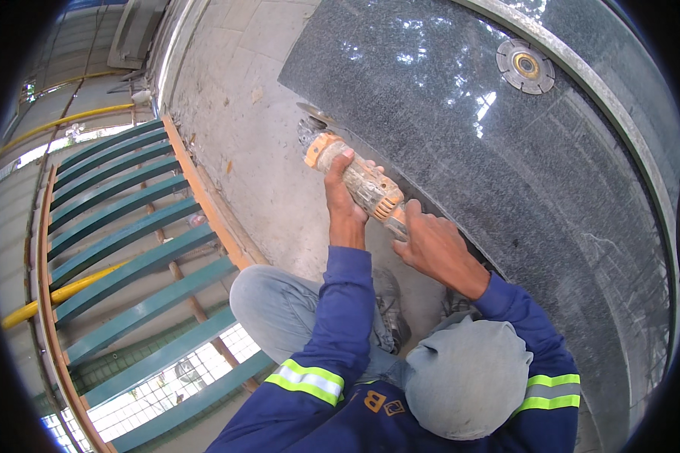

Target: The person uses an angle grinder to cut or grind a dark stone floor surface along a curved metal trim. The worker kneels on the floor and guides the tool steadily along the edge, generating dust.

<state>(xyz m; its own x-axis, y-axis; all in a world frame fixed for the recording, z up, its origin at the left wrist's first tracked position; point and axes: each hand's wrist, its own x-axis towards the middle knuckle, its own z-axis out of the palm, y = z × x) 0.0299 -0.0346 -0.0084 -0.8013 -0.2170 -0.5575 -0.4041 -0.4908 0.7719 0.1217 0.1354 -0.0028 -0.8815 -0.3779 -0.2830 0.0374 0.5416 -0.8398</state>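
A dusty orange angle grinder (363,181) is held in both hands, tilted with its head away from me. My left hand (344,192) is closed around the middle of its body, thumb on top. Closed on its rear end is my right hand (438,245), one finger stretched along the casing. The thin disc (316,113) at the grinder's head is by the left edge of a dark speckled stone slab (446,151). Whether the disc touches the stone I cannot tell.
A segmented cutting disc (525,66) lies flat on the slab's far right part. Pale dusty floor (257,98) borders the slab's left side. Further left stands a slatted green rack with an orange-brown frame (204,189). Yellow pipes (60,294) pass behind it. My bent knee (272,302) is beside my left forearm.
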